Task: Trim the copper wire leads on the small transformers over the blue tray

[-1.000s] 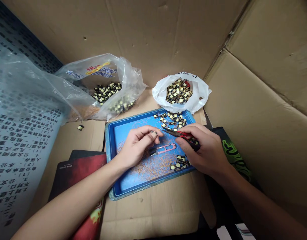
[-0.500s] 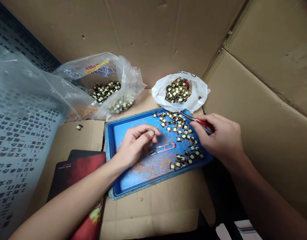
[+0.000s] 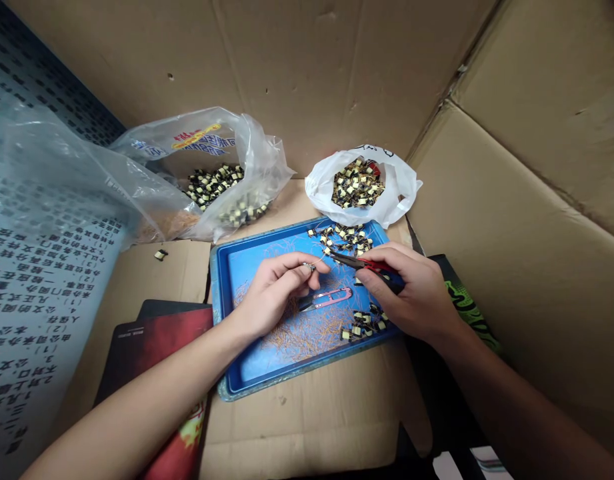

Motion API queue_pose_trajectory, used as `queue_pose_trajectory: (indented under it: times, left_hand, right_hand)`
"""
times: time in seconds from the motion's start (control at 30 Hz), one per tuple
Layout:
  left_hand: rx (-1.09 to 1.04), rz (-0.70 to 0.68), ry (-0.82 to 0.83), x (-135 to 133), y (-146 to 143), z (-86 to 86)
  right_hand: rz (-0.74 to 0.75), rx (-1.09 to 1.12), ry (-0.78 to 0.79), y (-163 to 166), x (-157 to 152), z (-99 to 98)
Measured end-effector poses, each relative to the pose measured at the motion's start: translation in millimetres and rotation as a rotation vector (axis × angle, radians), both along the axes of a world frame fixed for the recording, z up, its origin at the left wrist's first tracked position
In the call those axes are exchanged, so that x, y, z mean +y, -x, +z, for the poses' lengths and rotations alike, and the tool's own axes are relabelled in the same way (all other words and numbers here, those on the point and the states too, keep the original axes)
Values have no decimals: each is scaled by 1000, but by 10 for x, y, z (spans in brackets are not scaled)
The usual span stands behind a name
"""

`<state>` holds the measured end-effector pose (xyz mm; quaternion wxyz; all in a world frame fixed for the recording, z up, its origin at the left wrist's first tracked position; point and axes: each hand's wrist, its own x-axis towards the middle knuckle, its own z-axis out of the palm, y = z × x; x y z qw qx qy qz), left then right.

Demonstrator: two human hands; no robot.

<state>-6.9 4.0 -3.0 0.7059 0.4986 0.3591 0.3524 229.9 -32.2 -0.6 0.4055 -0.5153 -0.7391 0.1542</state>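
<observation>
Over the blue tray (image 3: 251, 387), my left hand (image 3: 281, 287) pinches a small transformer (image 3: 309, 267), mostly hidden by the fingers; a thin wire sticks out of it to the upper right. My right hand (image 3: 407, 287) is wrapped round red-handled pliers (image 3: 349, 260), whose dark jaws point left, close to that wire. Whether the jaws touch the wire I cannot tell. Below the hands, pink thread snips (image 3: 331, 297) lie among copper-coloured wire clippings (image 3: 307, 337). Several yellow-and-black transformers (image 3: 357, 327) are scattered along the tray's right side, partly covered by my right hand.
Behind the tray stand a clear plastic bag (image 3: 267, 167) and a white bag (image 3: 317, 193), both holding many transformers. A single transformer (image 3: 161, 255) lies on cardboard at left. A red and black mat (image 3: 171, 347) is beside the tray. Cardboard walls (image 3: 527, 267) rise behind and right.
My right hand has brought the pliers left and down from the tray's far right, near the left hand's wire. My left hand has shifted very slightly right.
</observation>
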Motion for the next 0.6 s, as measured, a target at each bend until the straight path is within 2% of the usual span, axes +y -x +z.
queue_pose_trajectory:
  times: [0.6]
  left_hand:
    - [-5,-48,-18,-6,11,-32]
  right_hand:
    - [31,43,33,31,-36,4]
